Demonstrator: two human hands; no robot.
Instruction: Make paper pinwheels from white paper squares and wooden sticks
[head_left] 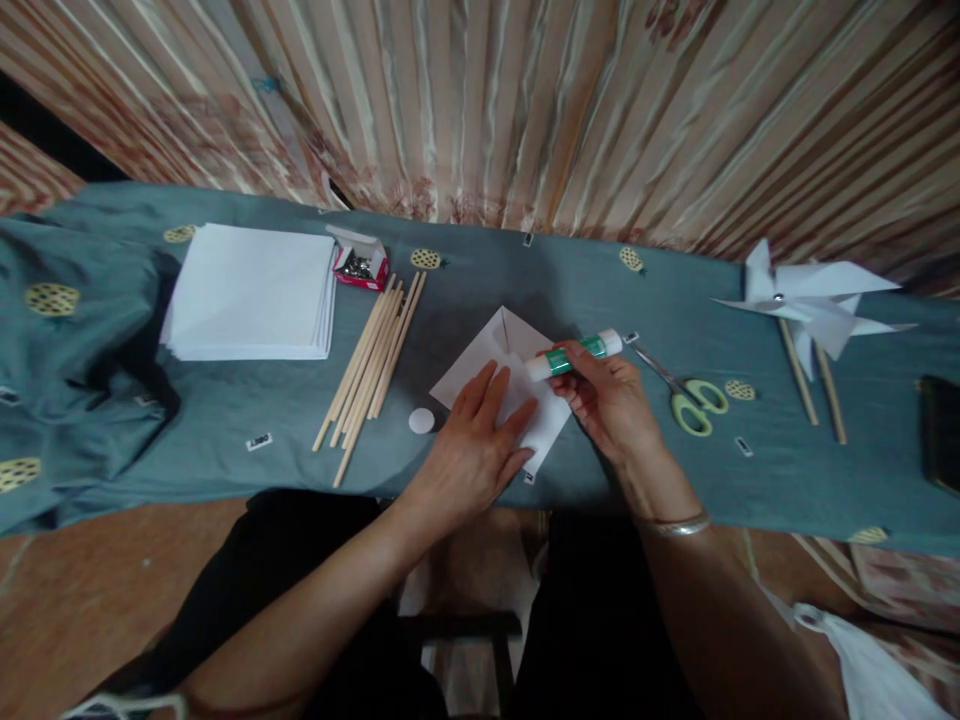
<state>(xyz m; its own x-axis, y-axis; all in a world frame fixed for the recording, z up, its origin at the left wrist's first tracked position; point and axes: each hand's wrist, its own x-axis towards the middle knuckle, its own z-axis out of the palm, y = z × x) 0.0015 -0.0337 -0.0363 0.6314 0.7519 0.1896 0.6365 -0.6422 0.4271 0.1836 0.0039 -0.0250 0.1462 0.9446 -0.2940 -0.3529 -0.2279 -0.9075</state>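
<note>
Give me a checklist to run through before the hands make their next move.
1. Paper held down: ok. The left hand is spread on the folded white paper.
2. Glue stick in grip: ok. The right hand holds the glue stick, its lower white end towards the paper.
3. Glue end touching the paper: cannot tell from this angle.
4. Scissors off the paper: ok. The scissors lie on the cloth beyond the right hand.
5. Wooden sticks off the paper: ok. The wooden sticks lie bunched to its left.
6. Box of metal pieces closed: not ok. The small red box has its flap up.
</note>
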